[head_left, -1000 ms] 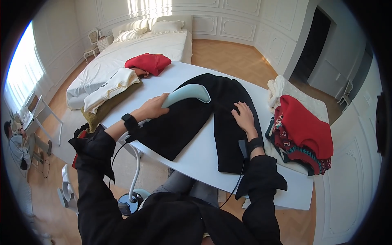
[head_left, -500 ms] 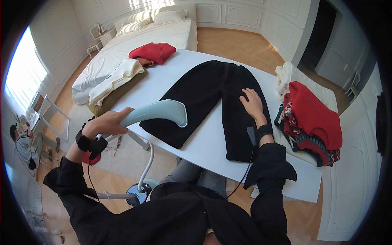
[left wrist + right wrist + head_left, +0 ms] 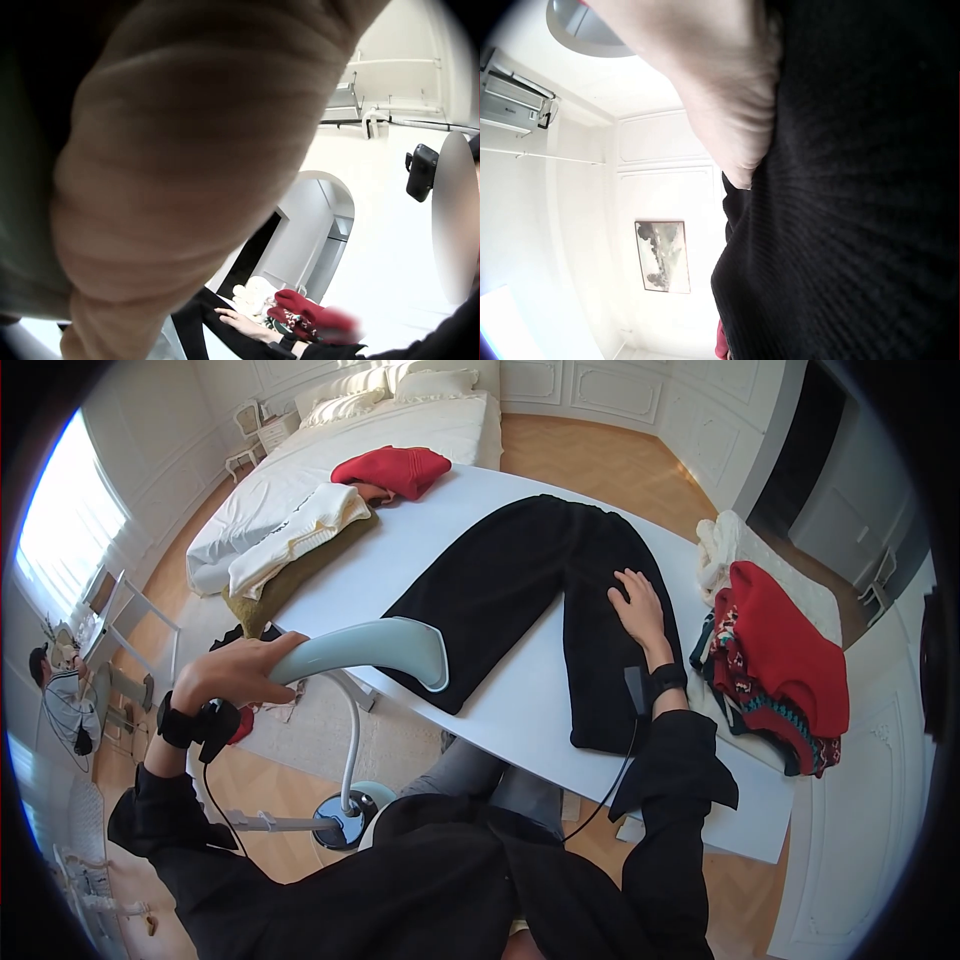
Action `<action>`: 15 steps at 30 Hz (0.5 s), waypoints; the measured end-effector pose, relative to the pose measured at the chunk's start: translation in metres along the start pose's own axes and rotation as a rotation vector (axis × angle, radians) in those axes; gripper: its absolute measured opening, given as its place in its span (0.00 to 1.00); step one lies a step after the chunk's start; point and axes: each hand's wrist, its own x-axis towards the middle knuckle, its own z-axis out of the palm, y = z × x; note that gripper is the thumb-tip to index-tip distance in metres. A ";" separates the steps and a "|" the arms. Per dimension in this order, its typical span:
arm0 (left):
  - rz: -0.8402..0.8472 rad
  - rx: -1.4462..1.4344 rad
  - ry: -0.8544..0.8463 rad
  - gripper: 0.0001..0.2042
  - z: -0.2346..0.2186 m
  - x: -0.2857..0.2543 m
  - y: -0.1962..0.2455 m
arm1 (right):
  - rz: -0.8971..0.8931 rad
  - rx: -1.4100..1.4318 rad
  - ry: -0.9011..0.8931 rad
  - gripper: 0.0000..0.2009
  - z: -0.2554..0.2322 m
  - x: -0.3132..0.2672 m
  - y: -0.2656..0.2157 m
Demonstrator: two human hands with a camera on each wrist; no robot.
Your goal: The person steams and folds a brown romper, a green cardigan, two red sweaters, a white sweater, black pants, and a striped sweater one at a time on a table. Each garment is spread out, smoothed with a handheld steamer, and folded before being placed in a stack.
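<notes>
Black trousers (image 3: 510,575) lie spread on the white table (image 3: 520,690), waist at the far side and both legs toward me. My left hand (image 3: 235,675) grips the handle of a pale blue garment steamer (image 3: 370,645), its broad head over the hem of the left trouser leg. A white hose (image 3: 350,740) runs down from the handle end to the base (image 3: 345,820) on the floor. My right hand (image 3: 640,610) rests with straight fingers on the right trouser leg; in the right wrist view that hand (image 3: 720,97) lies against the ribbed black cloth (image 3: 840,225).
A pile with a red garment (image 3: 790,650) and patterned knits stands at the table's right end, beside a cream knit (image 3: 770,565). At the far left lie a red garment (image 3: 395,470), a white sweater (image 3: 295,535) and an olive one (image 3: 300,580). A bed (image 3: 400,430) stands beyond.
My left hand has drawn the steamer from the upper left trouser leg toward me and left, to the hem. My right hand stays on the right leg. The head view has shifted slightly.
</notes>
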 end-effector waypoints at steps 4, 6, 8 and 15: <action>0.056 0.006 0.038 0.28 -0.002 0.021 0.007 | 0.012 0.000 -0.008 0.23 -0.001 -0.001 -0.002; 0.045 -0.042 0.029 0.27 -0.004 0.035 0.013 | 0.016 0.001 -0.010 0.23 -0.002 -0.001 -0.002; 0.081 -0.048 0.043 0.27 -0.006 0.052 0.014 | 0.018 0.004 -0.011 0.23 -0.002 -0.001 -0.002; 0.161 -0.107 0.093 0.26 -0.018 0.106 0.037 | 0.032 0.017 -0.012 0.23 -0.002 0.000 -0.002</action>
